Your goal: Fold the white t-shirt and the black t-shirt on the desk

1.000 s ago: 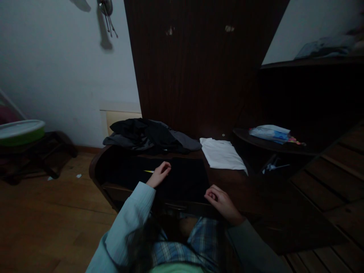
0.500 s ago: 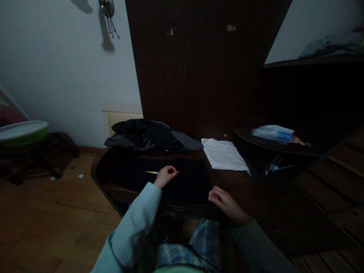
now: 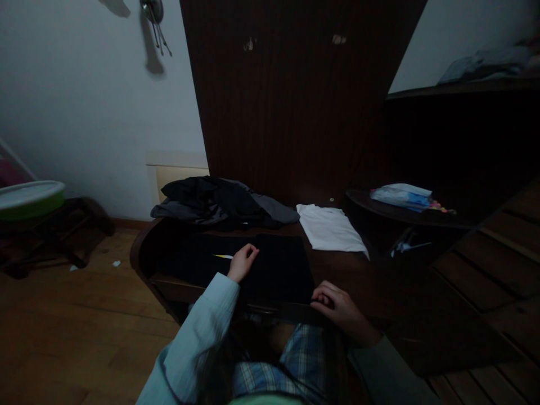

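Observation:
A black garment [image 3: 280,264] lies flat on the dark wooden desk [image 3: 337,267], with a thin white and yellow mark [image 3: 223,256] near its left part. Over the middle of this cloth is my left hand [image 3: 242,263], thumb and fingers pinched together; the dark cloth hides whatever they hold. My right hand [image 3: 340,306] is at the garment's near right corner, fingers curled and closed on its edge. Behind lie a crumpled heap of black and grey clothes [image 3: 223,199] and, to its right, a folded white garment [image 3: 331,228].
A plastic packet [image 3: 403,197] rests on a rounded shelf [image 3: 358,199] at the right. Behind the desk rises a dark wooden panel [image 3: 291,112]. On the left, a green and white basin [image 3: 31,199] sits on a low stool [image 3: 76,219]. The desk has a raised, curved left side [image 3: 139,247].
My left hand's fingers have drawn closer together, and the hand has shifted slightly. My right hand stays at the corner, turned a little. The whole view has moved slightly.

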`<control>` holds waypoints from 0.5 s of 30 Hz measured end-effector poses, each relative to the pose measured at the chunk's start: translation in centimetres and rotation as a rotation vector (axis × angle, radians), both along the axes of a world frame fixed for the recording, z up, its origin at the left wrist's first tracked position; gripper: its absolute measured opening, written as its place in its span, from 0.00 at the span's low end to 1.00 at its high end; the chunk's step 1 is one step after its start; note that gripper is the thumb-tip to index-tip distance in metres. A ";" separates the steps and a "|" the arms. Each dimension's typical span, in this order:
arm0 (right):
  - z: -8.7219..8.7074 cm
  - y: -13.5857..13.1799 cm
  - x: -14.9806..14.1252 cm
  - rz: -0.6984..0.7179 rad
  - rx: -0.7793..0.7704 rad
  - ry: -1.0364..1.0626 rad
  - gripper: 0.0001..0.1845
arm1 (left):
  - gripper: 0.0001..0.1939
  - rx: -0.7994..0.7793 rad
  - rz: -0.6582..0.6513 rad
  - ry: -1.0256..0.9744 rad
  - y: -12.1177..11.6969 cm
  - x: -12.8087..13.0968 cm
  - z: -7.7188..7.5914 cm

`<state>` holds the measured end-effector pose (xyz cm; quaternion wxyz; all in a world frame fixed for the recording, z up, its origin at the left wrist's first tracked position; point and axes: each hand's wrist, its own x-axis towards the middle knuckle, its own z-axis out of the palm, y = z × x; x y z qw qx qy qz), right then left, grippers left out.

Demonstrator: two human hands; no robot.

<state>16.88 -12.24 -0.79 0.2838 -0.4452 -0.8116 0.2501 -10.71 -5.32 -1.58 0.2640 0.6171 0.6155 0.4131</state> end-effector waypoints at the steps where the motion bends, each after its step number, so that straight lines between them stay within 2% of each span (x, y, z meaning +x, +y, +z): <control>1: -0.1 -0.1 0.0 -0.011 -0.001 -0.002 0.06 | 0.08 -0.002 0.008 0.017 0.0 0.0 0.1; 6: -0.1 -0.2 -0.1 -0.003 -0.002 0.034 0.08 | 0.08 0.000 0.024 0.056 -0.3 0.2 0.6; 15: 1.1 -0.4 0.5 0.043 -0.046 0.022 0.09 | 0.08 -0.023 0.033 0.048 -0.4 0.2 0.7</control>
